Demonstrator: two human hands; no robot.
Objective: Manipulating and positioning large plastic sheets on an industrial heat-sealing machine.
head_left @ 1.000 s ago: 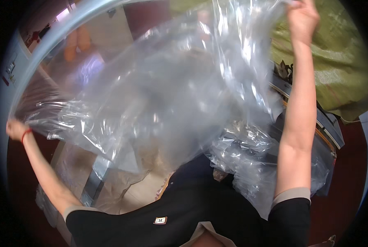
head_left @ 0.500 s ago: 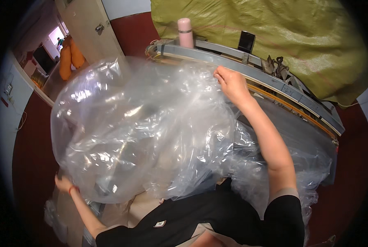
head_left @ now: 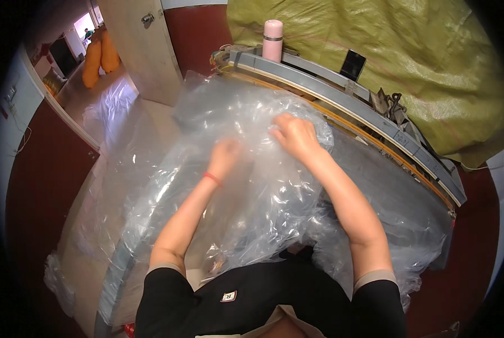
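A large crumpled spread of clear plastic film lies in front of my body and hangs off to the left. My right hand is over its upper middle, fingers curled in and closed on the film. To the left of it, my left hand, with a red band at the wrist, is over the same film. Motion smears its fingers, so their grip cannot be made out. More clear film lies bunched beside my right forearm.
A long grey metal machine frame with an orange-yellow strip runs behind the film. On it stand a pink bottle, a phone and metal clamps. Behind hangs a yellow-green tarp. An open door stands at the far left.
My left hand has swung from the far lower left up and right toward my right hand. The ballooned film has sunk and flattened on the left. My right hand has shifted slightly lower.
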